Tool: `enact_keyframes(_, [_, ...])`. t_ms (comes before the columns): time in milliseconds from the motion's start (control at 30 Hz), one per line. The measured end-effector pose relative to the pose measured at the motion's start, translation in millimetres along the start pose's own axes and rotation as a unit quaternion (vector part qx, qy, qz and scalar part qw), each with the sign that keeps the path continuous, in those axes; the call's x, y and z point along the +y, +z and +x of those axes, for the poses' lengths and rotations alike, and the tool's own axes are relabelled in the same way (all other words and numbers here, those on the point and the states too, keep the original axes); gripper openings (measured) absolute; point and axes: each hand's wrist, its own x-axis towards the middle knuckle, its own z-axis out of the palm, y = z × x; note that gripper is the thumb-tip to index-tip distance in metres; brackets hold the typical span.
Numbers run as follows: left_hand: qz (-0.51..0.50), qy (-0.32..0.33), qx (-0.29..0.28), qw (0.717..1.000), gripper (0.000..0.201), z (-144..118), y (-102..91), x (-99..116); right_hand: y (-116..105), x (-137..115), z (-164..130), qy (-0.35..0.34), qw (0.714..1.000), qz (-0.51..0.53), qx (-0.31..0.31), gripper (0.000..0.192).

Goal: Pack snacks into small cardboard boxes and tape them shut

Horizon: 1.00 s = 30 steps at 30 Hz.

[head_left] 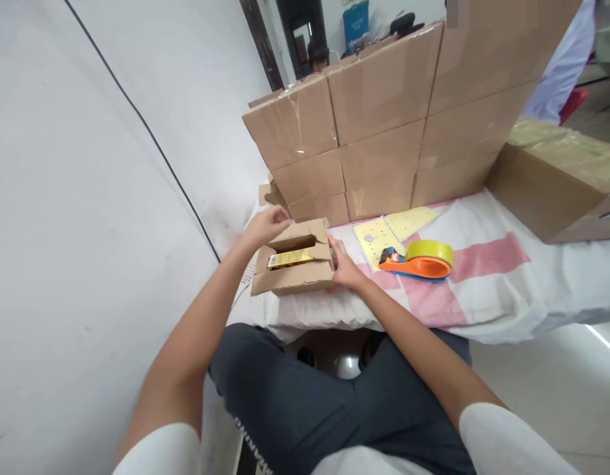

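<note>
A small brown cardboard box sits on the cloth-covered table in front of me, its top flaps standing open. Inside it lies a yellow printed packet; the rest of the contents is in shadow. My right hand grips the right end of the box, with the fingers along its far side. Above the far left corner, my left hand is raised with its fingers curled together; whatever may be in them is hidden. An orange and blue tape dispenser with a yellow tape roll rests to the right.
Behind the work area rises a wall of stacked, taped cartons. A larger carton stands at the right. Yellow dotted sheets lie on the pink and white cloth. The white wall with a black cable borders the left.
</note>
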Motion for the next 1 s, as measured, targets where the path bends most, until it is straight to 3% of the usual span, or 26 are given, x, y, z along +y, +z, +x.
enact_keyframes(67, [0.148,0.014,-0.128,0.981,0.022,-2.9,-4.0,-23.6,0.4,0.0,0.3,-0.002,1.000,0.002,0.004,0.132])
enact_keyframes(167, [0.275,0.037,-0.274,0.921,0.034,-9.2,0.6,-46.2,1.2,2.0,0.7,-0.007,1.000,0.001,0.010,0.130])
enact_keyframes(233, [0.306,0.045,-0.300,0.902,0.042,-13.3,3.8,-52.4,1.1,3.1,0.7,-0.011,1.000,-0.001,0.010,0.128])
enact_keyframes(367, [0.286,0.089,-0.316,0.900,0.046,-20.4,1.7,-54.7,-0.6,1.8,0.4,-0.015,1.000,-0.004,0.003,0.128])
enact_keyframes(467, [0.272,0.108,-0.264,0.919,0.047,-26.1,-6.6,-56.9,-1.6,-0.8,0.4,-0.014,1.000,-0.001,0.002,0.128])
enact_keyframes(600, [0.203,0.085,-0.113,0.969,0.043,-44.1,-24.4,-69.1,-1.3,-2.0,0.8,-0.006,1.000,-0.004,0.007,0.128])
enact_keyframes(733, [0.095,0.070,0.016,0.993,0.039,-77.2,-33.6,-81.9,-0.4,-0.8,1.7,-0.006,1.000,-0.010,-0.002,0.132])
enact_keyframes(833, [0.010,0.006,0.135,0.991,0.042,-95.1,-19.1,-87.1,1.0,-2.8,1.4,-0.014,1.000,-0.014,-0.015,0.132])
enact_keyframes(1000, [-0.097,-0.009,0.101,0.990,0.047,-91.6,38.4,-100.7,-8.7,-10.4,-5.2,-0.002,0.995,-0.077,-0.062,0.130])
